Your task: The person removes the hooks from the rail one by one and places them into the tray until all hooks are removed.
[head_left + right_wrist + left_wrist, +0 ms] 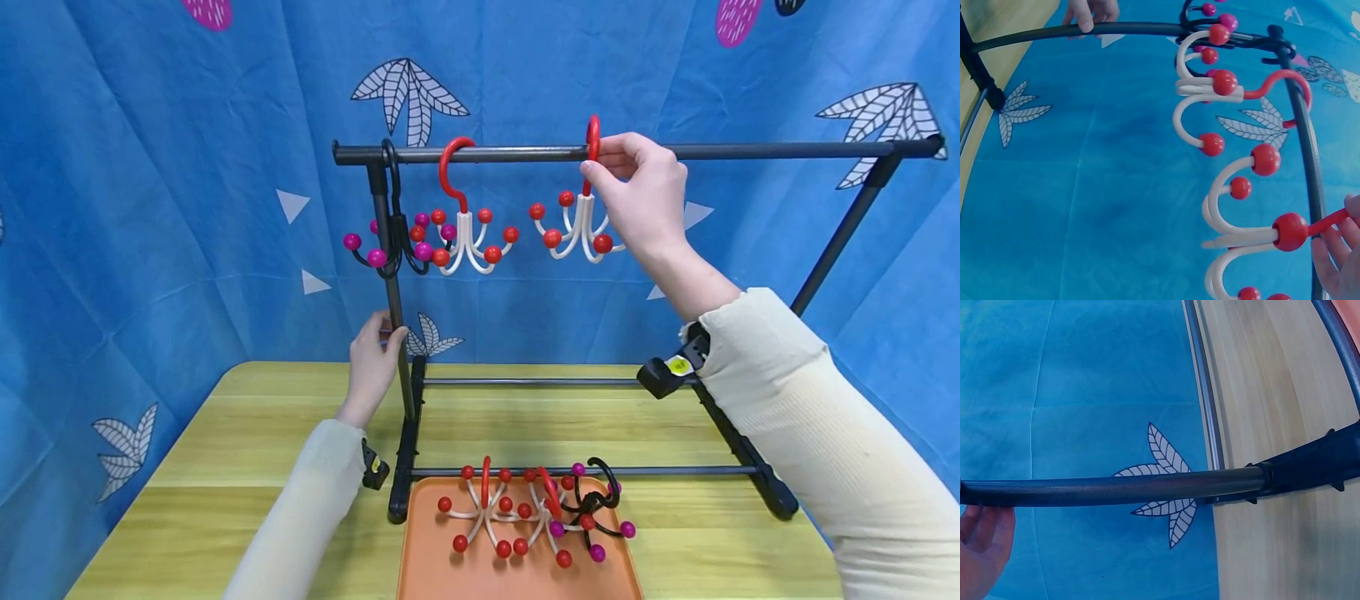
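My right hand pinches the red hook of a white multi-arm hanger with red balls, at the black rail. In the right wrist view, fingers lie on that hook beside the rail. To its left on the rail hang another white hanger with a red hook and a black hanger with magenta balls. Lower down, my left hand grips the rack's left upright between thumb and fingers. The left wrist view shows only part of that hand, against the post.
On the wooden table, an orange tray holds two white hangers with red hooks and a black hanger. The rack's lower crossbar passes behind the tray's far edge. A blue curtain hangs behind.
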Tool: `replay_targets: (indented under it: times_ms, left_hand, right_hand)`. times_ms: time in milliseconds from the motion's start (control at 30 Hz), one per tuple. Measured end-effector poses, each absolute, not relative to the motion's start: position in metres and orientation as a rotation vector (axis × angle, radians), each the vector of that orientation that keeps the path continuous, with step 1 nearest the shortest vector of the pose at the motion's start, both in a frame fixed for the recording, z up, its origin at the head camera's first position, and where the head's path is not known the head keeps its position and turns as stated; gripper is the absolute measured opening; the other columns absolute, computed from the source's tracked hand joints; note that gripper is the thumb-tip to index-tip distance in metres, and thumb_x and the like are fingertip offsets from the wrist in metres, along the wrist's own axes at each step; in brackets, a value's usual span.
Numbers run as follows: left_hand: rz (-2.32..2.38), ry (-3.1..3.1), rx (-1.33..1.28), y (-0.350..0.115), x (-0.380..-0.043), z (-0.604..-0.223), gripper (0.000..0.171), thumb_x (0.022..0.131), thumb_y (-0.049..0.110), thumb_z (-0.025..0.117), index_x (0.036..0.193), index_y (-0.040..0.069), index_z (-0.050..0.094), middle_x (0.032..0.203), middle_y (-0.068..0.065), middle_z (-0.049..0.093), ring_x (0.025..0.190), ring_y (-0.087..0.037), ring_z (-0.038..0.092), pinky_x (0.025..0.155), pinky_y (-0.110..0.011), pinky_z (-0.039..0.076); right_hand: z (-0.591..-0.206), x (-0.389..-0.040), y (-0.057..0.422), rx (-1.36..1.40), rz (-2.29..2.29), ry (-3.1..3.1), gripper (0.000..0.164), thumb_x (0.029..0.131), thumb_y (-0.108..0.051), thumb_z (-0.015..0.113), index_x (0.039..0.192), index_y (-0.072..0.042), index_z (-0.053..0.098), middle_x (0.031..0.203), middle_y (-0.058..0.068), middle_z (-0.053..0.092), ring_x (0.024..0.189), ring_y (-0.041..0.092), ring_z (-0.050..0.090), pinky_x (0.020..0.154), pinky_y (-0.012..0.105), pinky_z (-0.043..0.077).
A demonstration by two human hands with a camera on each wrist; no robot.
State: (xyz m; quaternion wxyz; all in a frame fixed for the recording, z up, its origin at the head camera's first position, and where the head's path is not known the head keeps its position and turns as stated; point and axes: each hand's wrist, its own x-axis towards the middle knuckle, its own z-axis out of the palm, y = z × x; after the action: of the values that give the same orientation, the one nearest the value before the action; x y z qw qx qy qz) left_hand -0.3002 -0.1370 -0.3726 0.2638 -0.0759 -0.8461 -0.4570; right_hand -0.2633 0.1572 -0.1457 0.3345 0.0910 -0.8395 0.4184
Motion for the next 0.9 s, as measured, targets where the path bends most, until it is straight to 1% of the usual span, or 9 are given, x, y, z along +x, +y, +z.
replay_targets:
  times_ms: [100, 267, 467, 667, 800, 900]
  left_hand:
    - [-1.237, -2.294, -0.199, -0.137, -0.3, -0.373, 0.029, 0.092, 0.026, 0.053, 0.113, 0.006, 0.052, 0.1, -0.012, 0.057, 0.092, -0.027, 0.058, 0.077, -0.042, 0.05]
    - [-1.244, -2.302, -0.186, -0.137, -0.299, -0.374, 0.029, 0.092, 0.027, 0.053, 0.114, 0.007, 0.052, 0.101, -0.011, 0.057, 0.093, -0.026, 0.057, 0.077, -0.041, 0.049]
    - [-1.239, -2.305, -0.183, -0.138, -0.301, -0.373, 0.032, 0.092, 0.03, 0.052, 0.115, 0.008, 0.052, 0.102, -0.011, 0.056, 0.094, -0.026, 0.057, 0.077, -0.041, 0.05]
    - [-1.249, -2.314, -0.176, -0.138, -0.3, -0.374, 0.032, 0.092, 0.03, 0.052, 0.116, 0.008, 0.051, 0.103, -0.011, 0.056, 0.094, -0.026, 0.057, 0.078, -0.042, 0.049]
    - [-1.253, -2.317, -0.179, -0.137, -0.3, -0.374, 0.033, 0.092, 0.031, 0.052, 0.116, 0.008, 0.051, 0.103, -0.011, 0.056, 0.095, -0.026, 0.057, 0.078, -0.041, 0.049]
    - [-1.252, -2.312, -0.187, -0.137, -0.3, -0.374, 0.033, 0.092, 0.031, 0.051, 0.116, 0.007, 0.051, 0.102, -0.01, 0.056, 0.094, -0.025, 0.056, 0.078, -0.041, 0.05]
  right_hand:
    - [-0.143, -0.257, 0.161, 0.252, 1.102, -2.165, 0.036, 0.085, -0.033, 0.063, 0.114, -0.013, 0.062, 0.106, 0.006, 0.064, 0.096, 0.013, 0.057, 0.084, 0.027, 0.045]
    - [-0.144, -0.242, 0.168, 0.261, 1.119, -2.14, 0.037, 0.083, -0.036, 0.064, 0.113, -0.015, 0.063, 0.105, 0.003, 0.065, 0.093, 0.01, 0.057, 0.075, 0.02, 0.047]
    - [-0.155, -0.224, 0.182, 0.277, 1.134, -2.123, 0.036, 0.083, -0.032, 0.066, 0.113, -0.013, 0.064, 0.103, 0.001, 0.066, 0.088, 0.004, 0.059, 0.077, 0.017, 0.047]
    - [-0.172, -0.206, 0.196, 0.299, 1.174, -2.117, 0.034, 0.083, -0.025, 0.067, 0.113, -0.009, 0.064, 0.095, -0.01, 0.066, 0.085, -0.001, 0.059, 0.075, 0.012, 0.046]
    - [-0.184, -0.195, 0.203, 0.297, 1.168, -2.171, 0.035, 0.083, -0.025, 0.066, 0.114, -0.008, 0.063, 0.093, -0.013, 0.064, 0.084, -0.002, 0.059, 0.073, 0.009, 0.046]
    - [-0.193, -0.188, 0.207, 0.298, 1.139, -2.237, 0.035, 0.084, -0.026, 0.065, 0.115, -0.008, 0.062, 0.093, -0.013, 0.064, 0.081, -0.005, 0.059, 0.073, 0.008, 0.045]
